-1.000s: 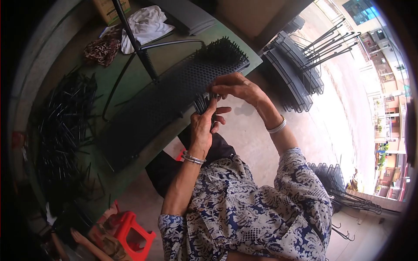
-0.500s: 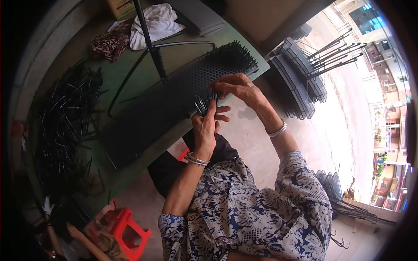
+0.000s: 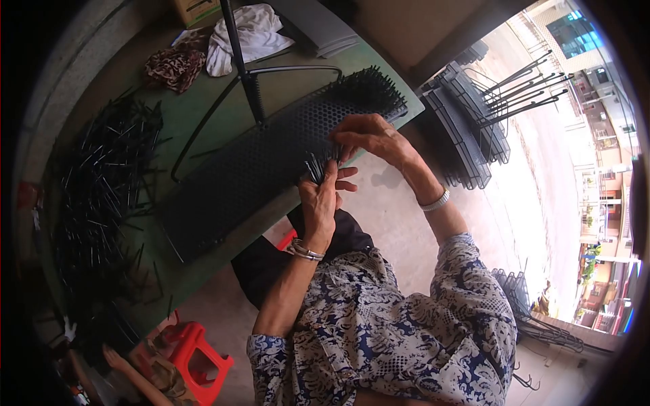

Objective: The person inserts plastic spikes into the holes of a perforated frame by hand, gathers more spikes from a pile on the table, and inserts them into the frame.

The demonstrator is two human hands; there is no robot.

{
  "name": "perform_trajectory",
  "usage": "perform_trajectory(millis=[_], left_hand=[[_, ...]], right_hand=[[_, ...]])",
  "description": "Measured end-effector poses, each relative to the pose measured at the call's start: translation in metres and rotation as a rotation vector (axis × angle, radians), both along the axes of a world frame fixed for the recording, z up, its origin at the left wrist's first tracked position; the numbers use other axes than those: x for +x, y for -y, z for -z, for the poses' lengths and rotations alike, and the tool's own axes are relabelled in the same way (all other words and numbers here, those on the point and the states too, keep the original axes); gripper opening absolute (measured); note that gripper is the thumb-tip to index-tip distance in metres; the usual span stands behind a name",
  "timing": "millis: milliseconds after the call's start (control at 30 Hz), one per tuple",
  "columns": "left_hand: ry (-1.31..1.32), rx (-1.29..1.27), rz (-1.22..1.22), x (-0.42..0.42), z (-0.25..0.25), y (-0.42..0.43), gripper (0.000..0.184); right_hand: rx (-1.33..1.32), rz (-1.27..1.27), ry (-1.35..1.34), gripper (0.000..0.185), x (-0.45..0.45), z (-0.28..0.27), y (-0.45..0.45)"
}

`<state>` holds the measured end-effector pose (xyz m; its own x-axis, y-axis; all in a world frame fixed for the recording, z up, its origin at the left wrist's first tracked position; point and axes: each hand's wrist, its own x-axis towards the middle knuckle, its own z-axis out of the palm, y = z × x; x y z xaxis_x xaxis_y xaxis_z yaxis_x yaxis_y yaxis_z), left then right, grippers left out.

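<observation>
- Black rods (image 3: 315, 166) stand bunched in the left hand (image 3: 317, 206), whose grip pinches them under the thumb, by the near edge of the tabletop (image 3: 184, 111).
- The right hand (image 3: 372, 137) arches just beside their tops, fingertips drawn together; whether that grip pinches a rod, I cannot tell.
- Over the last 0.5 s the view has shifted slightly, but the 2 hands keep nearly the same pose, so the handling seems barely advanced.
- Beyond lie a mesh panel (image 3: 230, 186), upright pins (image 3: 371, 89) at 1 end, and a loose heap (image 3: 101, 189).
</observation>
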<state>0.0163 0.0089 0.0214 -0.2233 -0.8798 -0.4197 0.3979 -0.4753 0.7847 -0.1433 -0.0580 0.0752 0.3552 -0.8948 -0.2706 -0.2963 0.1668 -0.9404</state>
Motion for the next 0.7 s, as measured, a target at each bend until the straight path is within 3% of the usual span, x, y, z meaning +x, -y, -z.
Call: perform_trajectory(millis=[67, 133, 267, 367, 533, 700], left_hand=[[-0.02, -0.004, -0.033, 0.001, 0.004, 0.0, 0.036], [-0.04, 0.026, -0.058, 0.002, 0.006, 0.002, 0.04], [-0.073, 0.102, 0.015, 0.002, -0.003, 0.004, 0.042], [-0.137, 0.142, 0.069, -0.006, 0.003, 0.006, 0.036], [-0.406, 0.261, 0.024, -0.014, 0.021, 0.007, 0.022], [-0.498, 0.276, 0.035, -0.012, 0.023, 0.007, 0.023]], right_hand=[[-0.016, 0.004, 0.081, 0.023, -0.002, -0.002, 0.001], [-0.194, 0.06, 0.085, 0.019, -0.008, -0.006, 0.005], [-0.539, 0.379, -0.192, 0.017, -0.009, -0.006, 0.029], [-0.628, 0.516, -0.204, 0.016, 0.005, 0.0, 0.042], [-0.785, 0.54, -0.326, 0.013, 0.003, 0.033, 0.067], [-0.851, 0.507, -0.385, 0.013, 0.002, 0.038, 0.069]])
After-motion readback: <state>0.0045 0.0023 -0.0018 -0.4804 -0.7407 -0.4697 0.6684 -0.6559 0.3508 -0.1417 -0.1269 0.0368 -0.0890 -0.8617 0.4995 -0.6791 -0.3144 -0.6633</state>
